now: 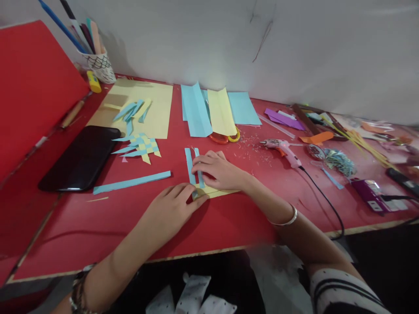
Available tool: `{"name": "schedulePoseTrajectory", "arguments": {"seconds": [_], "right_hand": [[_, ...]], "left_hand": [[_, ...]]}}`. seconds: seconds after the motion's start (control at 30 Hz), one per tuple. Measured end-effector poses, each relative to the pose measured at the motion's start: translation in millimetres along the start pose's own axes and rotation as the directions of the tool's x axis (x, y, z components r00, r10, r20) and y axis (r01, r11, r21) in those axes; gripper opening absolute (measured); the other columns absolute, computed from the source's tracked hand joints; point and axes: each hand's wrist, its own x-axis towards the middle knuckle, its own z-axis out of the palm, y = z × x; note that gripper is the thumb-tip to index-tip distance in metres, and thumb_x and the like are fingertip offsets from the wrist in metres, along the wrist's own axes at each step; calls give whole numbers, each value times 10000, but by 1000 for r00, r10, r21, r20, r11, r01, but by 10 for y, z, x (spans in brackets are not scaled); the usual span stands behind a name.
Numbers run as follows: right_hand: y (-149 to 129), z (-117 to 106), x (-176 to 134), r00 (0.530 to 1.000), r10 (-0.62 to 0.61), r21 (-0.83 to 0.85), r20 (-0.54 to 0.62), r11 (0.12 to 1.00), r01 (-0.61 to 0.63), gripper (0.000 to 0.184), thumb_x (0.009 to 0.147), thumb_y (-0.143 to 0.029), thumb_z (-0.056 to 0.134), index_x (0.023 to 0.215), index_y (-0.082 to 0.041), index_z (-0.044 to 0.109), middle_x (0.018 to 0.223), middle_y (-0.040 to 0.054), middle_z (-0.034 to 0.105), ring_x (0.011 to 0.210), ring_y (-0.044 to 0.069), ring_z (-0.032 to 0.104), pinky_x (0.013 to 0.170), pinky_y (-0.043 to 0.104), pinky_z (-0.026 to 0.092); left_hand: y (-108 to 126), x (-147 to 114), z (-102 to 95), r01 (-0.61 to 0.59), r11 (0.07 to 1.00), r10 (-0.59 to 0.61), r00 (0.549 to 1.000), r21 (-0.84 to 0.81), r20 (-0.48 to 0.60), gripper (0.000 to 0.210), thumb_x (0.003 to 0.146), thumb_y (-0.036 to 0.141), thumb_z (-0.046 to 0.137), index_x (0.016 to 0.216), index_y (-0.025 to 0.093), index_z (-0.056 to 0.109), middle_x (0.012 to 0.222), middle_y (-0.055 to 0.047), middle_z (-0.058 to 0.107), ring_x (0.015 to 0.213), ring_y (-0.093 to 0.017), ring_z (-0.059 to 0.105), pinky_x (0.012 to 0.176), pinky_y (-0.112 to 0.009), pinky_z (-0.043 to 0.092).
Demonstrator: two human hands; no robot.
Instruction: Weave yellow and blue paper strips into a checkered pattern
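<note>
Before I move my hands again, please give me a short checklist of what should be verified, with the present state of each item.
1. Left hand touching the yellow paper: ok.
2. Right hand on a narrow blue strip: ok.
3. Loose blue strip apart from both hands: ok.
4. Glue gun apart from both hands: ok.
5. Glue gun cold: cannot tell.
6. Scissors fully uncovered: not ok, the folded yellow sheet covers part.

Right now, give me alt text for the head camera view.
A person's left hand and right hand touch blue paper strips and yellow paper strips on a red table. A woven paper piece and a black phone-like device lie to the left, a pink glue gun to the right.
</note>
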Motion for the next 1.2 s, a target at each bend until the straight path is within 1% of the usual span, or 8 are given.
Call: {"name": "schedulePoseTrajectory", "arguments": {"seconds": [0.2,0.33,0.5,0.7,0.9,0.97,1.1,1.2], "right_hand": [[46,17,-12,998,-8,3,-63,1000,8,201,810,-164,421,896,-214,596,1062,26,569,913,171,446,729,327,250],[86,40,-28,992,-1,-1,-125,1000,1,152,824,-202,458,799,-214,607,1045,23,572,927,167,465,751,338,241],[98,10,-59,983,44,-33,-180,998,-51,189,835,-287,485,729,-193,610,1184,54,489,1023,213,410,805,356,259],[106,12,-50,980,135,24,-147,991,-133,178,815,-294,511,710,-185,604,1223,69,438,1071,236,374,860,391,262],[81,87,10,964,223,117,-148,971,-207,140,792,-273,509,692,-195,569,1199,47,447,1084,210,381,899,405,228],[73,120,34,947,277,144,-160,956,-255,128,786,-268,499,694,-195,550,1159,43,471,1049,197,406,904,406,223],[64,156,65,870,433,178,-235,899,-399,45,724,-223,498,702,-202,530,1073,29,509,1003,195,439,936,447,179],[52,123,57,832,500,244,-242,861,-447,42,706,-238,511,686,-206,529,1052,21,521,1008,202,450,951,481,154]], "left_hand": [[-2,2,2,-5,1000,5,999,11,33,441,731,-9,474,1070,255,575,963,-66,604,819,-190,591,667,-289,498],[-7,3,-3,-9,1000,9,1000,4,20,417,740,-9,455,1046,245,582,952,-65,604,814,-186,588,666,-284,493],[-13,0,-3,-14,1000,14,1000,-16,22,425,743,-9,447,1062,244,571,975,-70,598,835,-197,586,670,-301,492],[-12,-5,13,-5,1000,6,1000,-15,24,418,753,-1,446,1060,252,575,977,-72,595,847,-197,585,672,-293,488],[-8,2,6,-4,1000,4,1000,-3,13,436,735,-12,451,1049,257,588,963,-68,601,823,-194,588,651,-283,490],[-4,6,-3,-3,1000,3,1000,2,17,438,730,-12,460,1048,260,589,953,-65,601,812,-191,586,639,-275,489],[4,10,-15,9,1000,-10,999,5,52,438,734,-3,469,1067,261,575,957,-66,598,817,-190,583,641,-276,491],[2,4,-17,16,1000,-16,996,5,87,437,743,4,473,1077,270,567,988,-62,591,855,-185,581,680,-278,492]]}}
